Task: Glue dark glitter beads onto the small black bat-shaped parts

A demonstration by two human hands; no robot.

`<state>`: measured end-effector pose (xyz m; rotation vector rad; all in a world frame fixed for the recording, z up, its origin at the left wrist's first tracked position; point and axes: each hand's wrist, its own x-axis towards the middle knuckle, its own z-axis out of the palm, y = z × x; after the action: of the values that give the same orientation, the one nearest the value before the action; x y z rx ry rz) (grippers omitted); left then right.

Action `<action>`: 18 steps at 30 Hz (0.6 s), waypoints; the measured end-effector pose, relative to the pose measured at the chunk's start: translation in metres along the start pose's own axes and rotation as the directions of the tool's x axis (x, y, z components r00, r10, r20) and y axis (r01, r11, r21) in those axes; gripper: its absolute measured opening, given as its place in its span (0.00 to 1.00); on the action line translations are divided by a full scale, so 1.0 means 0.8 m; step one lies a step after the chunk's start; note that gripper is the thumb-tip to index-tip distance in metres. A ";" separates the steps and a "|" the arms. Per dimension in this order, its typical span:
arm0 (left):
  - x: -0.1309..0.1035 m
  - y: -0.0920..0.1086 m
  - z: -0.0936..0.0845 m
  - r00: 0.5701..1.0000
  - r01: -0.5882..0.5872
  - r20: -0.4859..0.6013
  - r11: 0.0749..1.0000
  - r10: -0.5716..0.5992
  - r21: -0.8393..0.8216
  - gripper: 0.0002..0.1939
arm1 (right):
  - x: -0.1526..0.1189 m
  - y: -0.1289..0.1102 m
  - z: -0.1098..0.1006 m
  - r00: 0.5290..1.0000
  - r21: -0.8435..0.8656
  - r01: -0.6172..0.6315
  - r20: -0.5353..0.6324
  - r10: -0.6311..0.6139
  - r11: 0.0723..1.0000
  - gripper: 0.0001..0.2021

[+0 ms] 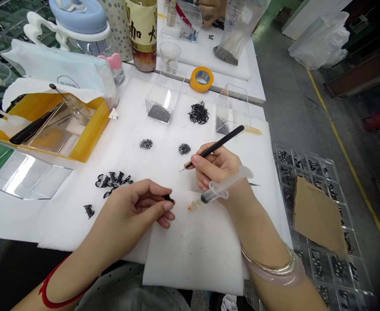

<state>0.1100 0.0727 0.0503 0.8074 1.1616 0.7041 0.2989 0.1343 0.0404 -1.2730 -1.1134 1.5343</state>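
My left hand pinches a small black part between thumb and fingertips, above the white foam sheet. In my right hand is a slim black-handled pick, held like a pen, its fine tip pointing down and left. A clear syringe with an orange tip crosses in front of my right wrist; I cannot tell whether the fingers grip it. Black curved parts lie beyond my left hand, and one more black part lies left of it.
Two small piles of tiny dark pieces and a heap of black parts lie farther back. Clear boxes, orange tape and a bottle stand behind. A yellow box is left; compartment trays are right.
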 end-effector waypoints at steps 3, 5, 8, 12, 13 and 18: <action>0.005 0.004 0.007 0.998 -0.018 -0.059 0.995 0.012 -0.099 0.09 | -0.003 -0.001 0.001 0.997 0.088 -0.018 0.071 0.012 0.996 0.09; 0.009 0.002 0.010 0.997 -0.013 -0.081 0.986 -0.001 -0.166 0.11 | -0.004 0.000 0.003 0.995 0.094 -0.023 0.096 0.014 0.995 0.09; 0.013 -0.006 0.012 0.994 0.004 -0.109 0.975 -0.029 -0.221 0.13 | -0.006 0.001 0.005 0.991 0.087 -0.048 0.132 0.036 0.995 0.10; 0.013 -0.010 0.010 0.994 -0.002 -0.103 0.972 -0.023 -0.234 0.14 | -0.007 0.003 0.006 0.988 0.063 -0.058 0.149 0.048 0.996 0.08; 0.013 -0.010 0.010 0.995 -0.007 -0.098 0.973 -0.016 -0.229 0.13 | -0.008 0.002 0.007 0.987 0.061 -0.058 0.151 0.049 0.996 0.08; 0.014 -0.011 0.011 0.994 -0.032 -0.108 0.983 0.012 -0.179 0.13 | -0.007 -0.001 0.008 0.985 0.026 -0.082 0.157 0.077 0.996 0.08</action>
<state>0.1220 0.0756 0.0393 0.6366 1.1666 0.8666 0.2931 0.1282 0.0434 -1.2045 -1.1436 1.7294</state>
